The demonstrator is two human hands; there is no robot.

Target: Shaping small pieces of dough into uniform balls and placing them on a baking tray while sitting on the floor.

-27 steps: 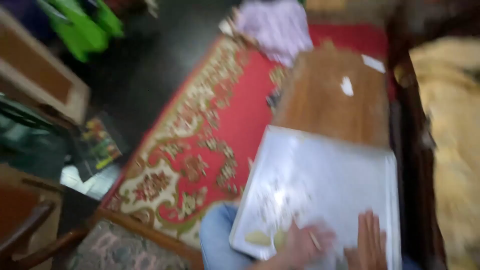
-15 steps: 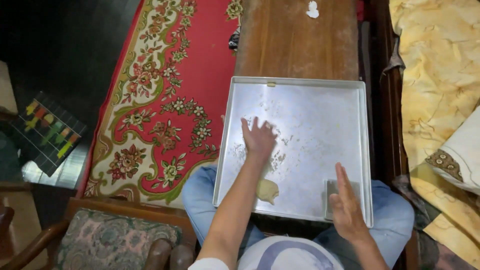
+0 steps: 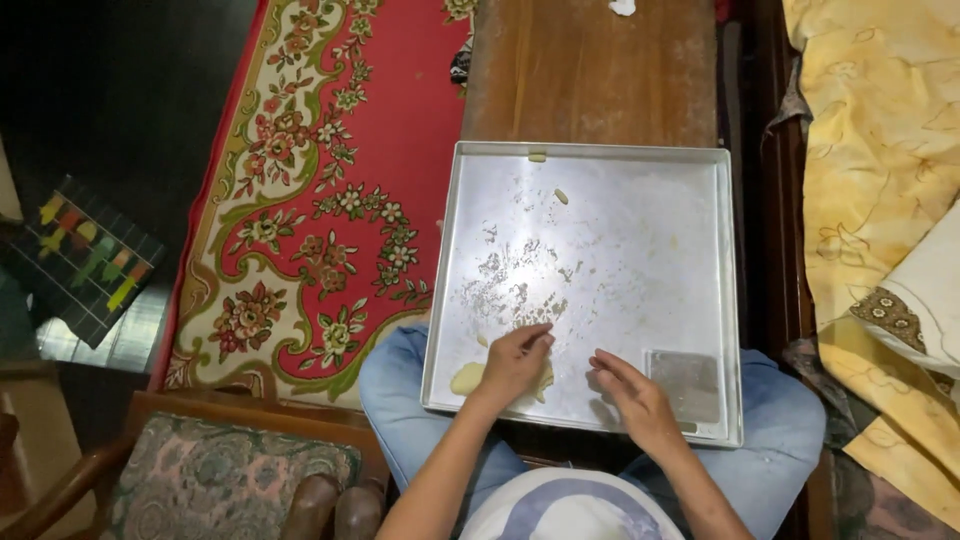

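A large square metal tray (image 3: pixel 600 190) lies across my lap and the near end of a wooden table. My left hand (image 3: pixel 516 362) rests on its near left part, fingers curled over a flattened lump of pale dough (image 3: pixel 466 378), touching it. To its right my right hand (image 3: pixel 634 393) lies on the tray with the fingers loosely together and nothing in it. A flat rectangular metal scraper (image 3: pixel 686 384) rests just right of that hand. Flour smears and small dough crumbs (image 3: pixel 561 196) dot the tray.
The long wooden table (image 3: pixel 595 70) runs away from me, with a white crumpled bit (image 3: pixel 622 7) at its far end. A red patterned rug (image 3: pixel 330 190) lies on the left, a cushioned wooden chair (image 3: pixel 215 480) at the near left, yellow bedding (image 3: pixel 880 150) on the right.
My left hand has drawn back from the tray's middle to the dough near me. My right hand has shifted left, off the scraper. The view has steadied.
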